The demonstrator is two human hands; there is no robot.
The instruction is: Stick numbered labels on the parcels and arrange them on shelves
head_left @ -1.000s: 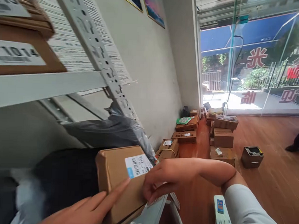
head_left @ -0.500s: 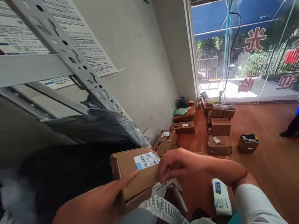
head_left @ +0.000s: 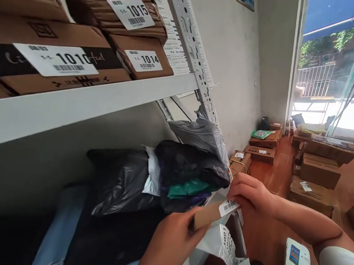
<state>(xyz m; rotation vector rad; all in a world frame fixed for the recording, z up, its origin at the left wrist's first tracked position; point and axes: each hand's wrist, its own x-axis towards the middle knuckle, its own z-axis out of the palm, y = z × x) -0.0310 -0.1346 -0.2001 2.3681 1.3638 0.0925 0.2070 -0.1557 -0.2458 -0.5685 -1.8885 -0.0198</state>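
Cardboard box (head_left: 207, 215) is turned in the left hand (head_left: 175, 234): a narrow side now shows instead of the broad face, bringing a white barcode label (head_left: 229, 207) into view. Left fingers clamp the box near black bags (head_left: 126, 187); the right hand (head_left: 249, 192) curls its fingers at the label, whether pinching or pressing, unclear.

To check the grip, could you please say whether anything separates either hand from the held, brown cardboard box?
Nothing visible does: the left hand holds the brown cardboard box directly, and the right hand is at its white barcode label.
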